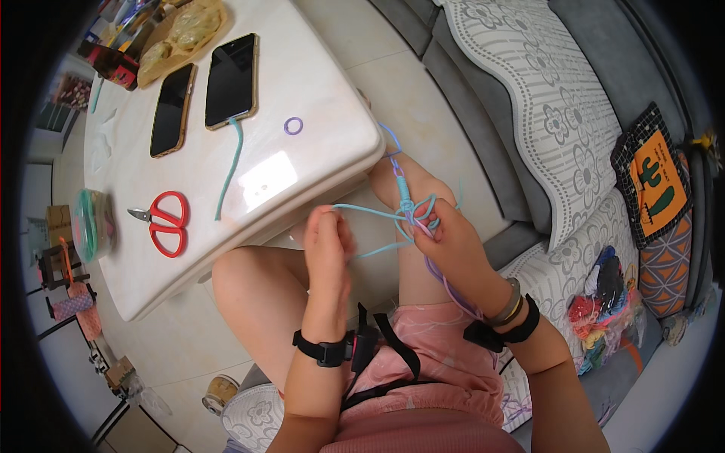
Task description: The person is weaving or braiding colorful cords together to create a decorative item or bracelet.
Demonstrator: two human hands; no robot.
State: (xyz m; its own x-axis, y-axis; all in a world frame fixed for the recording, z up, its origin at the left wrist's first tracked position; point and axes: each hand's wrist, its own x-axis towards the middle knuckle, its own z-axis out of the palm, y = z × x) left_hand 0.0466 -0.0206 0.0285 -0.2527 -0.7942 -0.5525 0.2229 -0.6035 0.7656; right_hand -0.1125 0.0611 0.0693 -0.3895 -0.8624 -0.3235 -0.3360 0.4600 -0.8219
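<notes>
Between my hands hangs a braided cord piece (404, 192) in teal, its upper end linked to purple and blue rings near the table corner. My left hand (330, 238), slightly blurred, pinches a teal cord (365, 210) drawn out to the left of the knots. Just below the knotted part, my right hand (447, 226) grips the cords, with teal loops around its fingers. Pink and purple cords (450, 286) run down from it towards my right wrist. On the table lie red-handled scissors (168, 223), a purple ring (293, 125) and a short teal cord (231, 170).
Two smartphones (231, 82) lie on the white table (317, 62), near a bottle (116, 65) and food in a tray (187, 28). A lidded plastic tub (90, 225) stands at its left edge. Bundled coloured yarn (603, 306) rests on the sofa (481, 130).
</notes>
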